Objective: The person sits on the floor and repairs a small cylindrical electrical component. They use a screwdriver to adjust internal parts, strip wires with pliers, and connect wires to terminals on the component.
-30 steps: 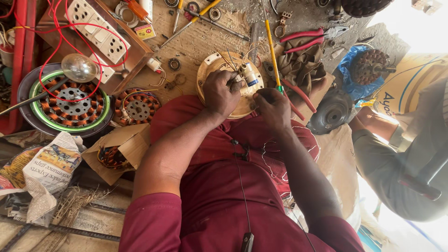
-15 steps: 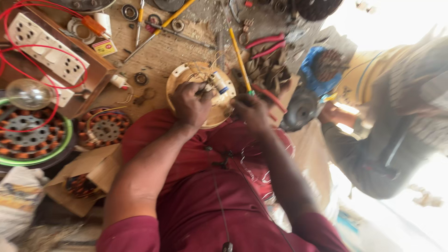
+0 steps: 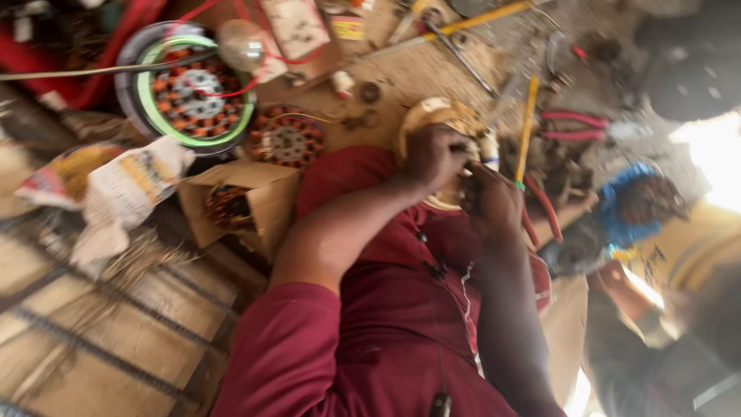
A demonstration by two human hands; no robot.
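The whole frame is smeared by strong motion blur, so edges are doubled and no small detail can be read. Daylight is received from the right, where the right edge is washed out to a white glare. The left side is evenly, softly lit, with only weak shadows.

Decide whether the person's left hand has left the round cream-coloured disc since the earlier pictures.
No. The left hand is on the round cream-coloured disc as before; only the camera view shifted.
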